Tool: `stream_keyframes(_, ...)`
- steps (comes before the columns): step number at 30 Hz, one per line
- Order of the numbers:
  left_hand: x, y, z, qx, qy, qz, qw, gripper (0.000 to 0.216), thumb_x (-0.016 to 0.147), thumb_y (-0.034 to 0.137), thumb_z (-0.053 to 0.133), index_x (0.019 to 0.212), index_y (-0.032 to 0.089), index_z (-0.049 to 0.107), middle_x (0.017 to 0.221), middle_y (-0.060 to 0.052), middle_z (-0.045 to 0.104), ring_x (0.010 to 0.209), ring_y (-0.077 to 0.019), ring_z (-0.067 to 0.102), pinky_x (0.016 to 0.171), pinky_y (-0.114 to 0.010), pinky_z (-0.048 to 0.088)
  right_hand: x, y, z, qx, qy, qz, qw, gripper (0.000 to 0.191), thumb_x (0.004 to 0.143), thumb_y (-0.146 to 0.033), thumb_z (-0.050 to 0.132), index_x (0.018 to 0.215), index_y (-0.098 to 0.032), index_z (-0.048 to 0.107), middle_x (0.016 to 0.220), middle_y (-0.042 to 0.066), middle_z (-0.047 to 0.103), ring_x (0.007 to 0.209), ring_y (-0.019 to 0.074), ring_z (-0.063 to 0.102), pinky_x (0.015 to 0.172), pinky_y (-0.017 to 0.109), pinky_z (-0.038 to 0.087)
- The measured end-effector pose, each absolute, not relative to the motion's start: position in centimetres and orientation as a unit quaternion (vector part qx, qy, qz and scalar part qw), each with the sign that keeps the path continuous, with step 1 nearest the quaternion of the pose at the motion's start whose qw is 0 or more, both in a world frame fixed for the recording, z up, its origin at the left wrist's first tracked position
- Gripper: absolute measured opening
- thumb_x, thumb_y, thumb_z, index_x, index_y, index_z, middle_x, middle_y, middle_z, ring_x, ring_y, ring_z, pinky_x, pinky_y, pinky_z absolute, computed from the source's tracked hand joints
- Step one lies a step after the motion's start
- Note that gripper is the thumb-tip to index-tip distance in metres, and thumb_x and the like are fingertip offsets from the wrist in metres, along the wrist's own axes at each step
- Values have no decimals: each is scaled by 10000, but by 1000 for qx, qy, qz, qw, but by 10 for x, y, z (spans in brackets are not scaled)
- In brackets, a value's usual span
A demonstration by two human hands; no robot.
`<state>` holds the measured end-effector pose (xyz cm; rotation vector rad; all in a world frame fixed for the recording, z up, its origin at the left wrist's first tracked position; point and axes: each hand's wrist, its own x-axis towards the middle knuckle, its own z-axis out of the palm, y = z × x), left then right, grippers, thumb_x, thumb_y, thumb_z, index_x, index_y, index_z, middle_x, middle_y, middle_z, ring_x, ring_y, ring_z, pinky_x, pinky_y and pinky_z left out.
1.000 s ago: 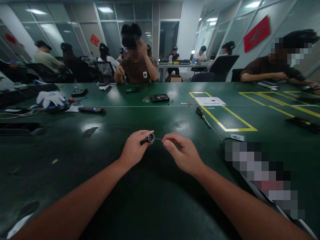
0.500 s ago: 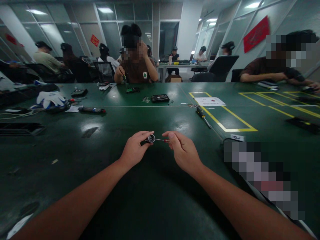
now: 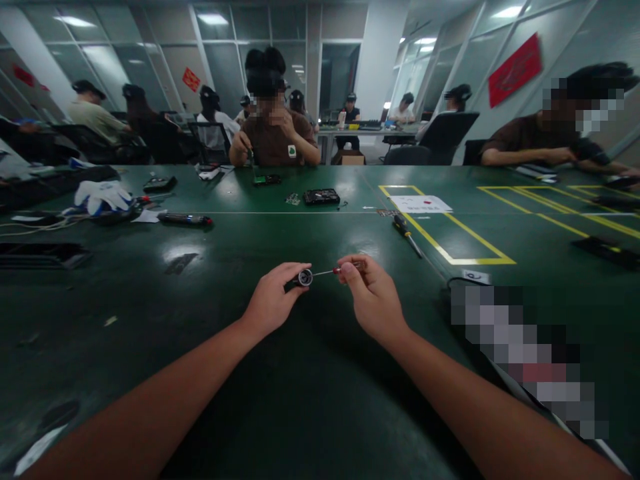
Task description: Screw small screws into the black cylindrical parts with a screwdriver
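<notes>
My left hand (image 3: pixel 273 300) is closed around a small round black and silver part (image 3: pixel 305 277), held just above the dark green table (image 3: pixel 310 373). My right hand (image 3: pixel 373 297) pinches a thin screwdriver with a red handle (image 3: pixel 335 271), whose metal tip points into the open end of the round part. Both hands sit close together at the table's middle.
A black and yellow screwdriver (image 3: pixel 406 233) lies by a yellow-taped rectangle (image 3: pixel 440 230) with a white sheet (image 3: pixel 420 203). White gloves (image 3: pixel 103 196), a dark pen-like tool (image 3: pixel 184 219) and cables lie at the left. A person in brown (image 3: pixel 274 133) sits opposite; another sits at the right.
My right hand has drawn back a little to the right, so more of the thin screwdriver's shaft and red handle shows. The person opposite has lowered a hand from the head.
</notes>
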<state>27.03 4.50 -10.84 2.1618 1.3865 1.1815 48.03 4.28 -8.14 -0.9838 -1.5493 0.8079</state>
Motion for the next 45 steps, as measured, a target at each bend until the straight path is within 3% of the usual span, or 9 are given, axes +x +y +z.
stream_keyframes(4,268,46,-110,760,482,411,148,414,894,108,689,1286,241,686,1287,-52,697,1207,-228,639,1090,-453,499,480,51,-84,-416,-594,410,553,254,955,-457,613,982,-211,669,851,31,687,793,186,653,780,350,530)
stream_keyframes(7,268,46,-108,759,477,421,139,397,915,124,677,1294,243,683,1297,-50,690,1217,-219,633,1097,-442,492,482,58,-83,-412,-441,566,562,245,915,-449,657,894,-204,648,756,15,634,679,166,608,693,335,534)
stream_keyframes(9,268,46,-107,760,472,427,132,391,923,137,675,1297,249,681,1298,-47,689,1225,-215,627,1104,-440,485,484,62,-82,-393,-359,683,500,261,898,-440,664,809,-198,624,652,-6,563,580,151,546,628,333,527)
stream_keyframes(10,269,46,-107,761,471,426,132,393,920,136,681,1296,250,682,1297,-46,689,1226,-215,627,1105,-439,485,484,63,-82,-382,-336,693,511,259,889,-437,676,800,-200,624,642,-13,553,567,143,530,610,319,519)
stream_keyframes(15,271,45,-106,759,473,422,149,413,906,119,690,1300,243,677,1290,-49,690,1207,-211,641,1092,-431,500,484,62,-86,-382,-413,554,615,272,848,-475,741,890,-214,676,765,-4,640,698,151,602,674,300,517)
stream_keyframes(23,270,44,-105,751,479,429,153,437,896,110,697,1312,241,673,1292,-51,692,1208,-216,643,1100,-440,499,482,54,-84,-410,-585,394,578,263,964,-475,600,983,-218,654,836,23,685,781,184,655,766,357,531)
stream_keyframes(32,270,45,-107,744,486,435,143,434,881,110,715,1297,227,682,1280,-54,701,1202,-221,647,1105,-439,495,483,44,-79,-408,-668,338,522,229,1024,-429,521,1041,-229,630,705,-20,627,671,165,612,669,320,466)
stream_keyframes(45,269,46,-107,747,488,426,151,443,884,108,713,1305,239,679,1285,-45,698,1204,-211,641,1099,-427,489,484,43,-78,-400,-680,345,509,180,1004,-389,544,1048,-234,624,766,-8,642,715,171,618,678,312,464)
